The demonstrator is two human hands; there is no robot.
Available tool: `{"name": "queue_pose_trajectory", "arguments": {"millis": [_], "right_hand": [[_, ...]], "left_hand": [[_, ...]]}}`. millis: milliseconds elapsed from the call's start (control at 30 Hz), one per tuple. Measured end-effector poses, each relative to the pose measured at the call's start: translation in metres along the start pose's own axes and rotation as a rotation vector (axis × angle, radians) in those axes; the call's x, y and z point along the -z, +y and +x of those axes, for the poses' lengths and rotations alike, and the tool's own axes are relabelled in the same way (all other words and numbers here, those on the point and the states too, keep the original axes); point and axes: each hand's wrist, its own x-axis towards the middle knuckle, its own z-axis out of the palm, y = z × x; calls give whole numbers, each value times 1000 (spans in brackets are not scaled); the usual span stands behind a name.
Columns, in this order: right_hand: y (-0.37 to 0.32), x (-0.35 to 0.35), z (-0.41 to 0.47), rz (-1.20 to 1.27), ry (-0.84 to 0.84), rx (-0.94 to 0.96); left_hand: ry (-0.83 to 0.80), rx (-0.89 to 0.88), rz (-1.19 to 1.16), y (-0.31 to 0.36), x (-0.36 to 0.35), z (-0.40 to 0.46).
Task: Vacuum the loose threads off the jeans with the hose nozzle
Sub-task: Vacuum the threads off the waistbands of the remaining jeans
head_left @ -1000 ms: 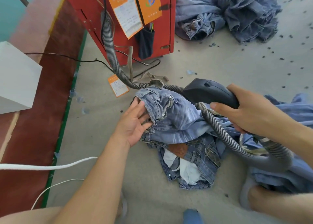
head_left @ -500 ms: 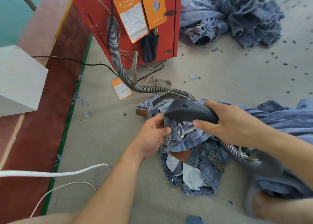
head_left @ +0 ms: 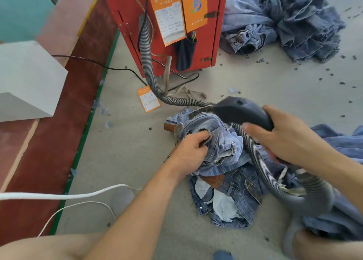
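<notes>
Two hands work over a heap of blue denim on a grey concrete floor [head_left: 127, 151]. The jeans [head_left: 214, 142] are faded, wrinkled cotton, bunched up, and they lie on another darker pair [head_left: 233, 193] with white pocket lining and a brown leather patch. The left hand [head_left: 191, 151] has its fingers curled into the cloth and grips a fold of the jeans near the waistband. The right hand [head_left: 284, 140] is wrapped around the handle of the hose nozzle [head_left: 237, 110], which is smooth dark plastic with a rounded shape; its front end touches the top of the jeans. A grey ribbed hose [head_left: 146, 59], flexible and corrugated, runs from the nozzle, makes a loop under the right forearm, and goes across the floor up to a red metal cabinet [head_left: 125, 8]. On the cabinet hang two orange paper cards [head_left: 193, 6] and a dark fabric pouch [head_left: 184, 53] which holds some pens. A second pile of jeans [head_left: 284, 20] lies behind, near the cabinet. Small dark thread bits [head_left: 342, 82] are scattered on the floor at the right.
</notes>
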Motion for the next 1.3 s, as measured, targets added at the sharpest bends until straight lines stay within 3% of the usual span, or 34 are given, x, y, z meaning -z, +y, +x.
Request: {"name": "queue_pose_trajectory", "arguments": {"millis": [100, 200, 367, 433, 533, 567, 767, 1000, 1167, 1300], "right_hand": [[7, 17, -8, 111, -68, -39], [3, 18, -20, 4, -217, -17], [3, 6, -2, 191, -49, -79], [11, 16, -3, 279, -80, -132], [31, 27, -8, 155, -284, -128], [42, 27, -7, 93, -313, -130], [58, 25, -7, 5, -349, -99], [11, 30, -22, -10, -343, -43], [-23, 22, -28, -3, -255, -29], [-21, 32, -36, 82, -109, -41]], "left_hand": [[24, 7, -24, 5, 4, 0], [27, 6, -117, 11, 1, -1], [-93, 123, -245, 14, -17, -17], [-76, 148, -570, 18, -29, -26], [130, 452, -1287, 14, -42, -23], [159, 511, -1323, 9, -44, -20], [283, 326, -1148, 12, -34, -8], [208, 109, -1298, 28, -19, -14], [10, 45, -1414, 52, -15, -18], [188, 152, -1350, 60, -2, -11]]}}
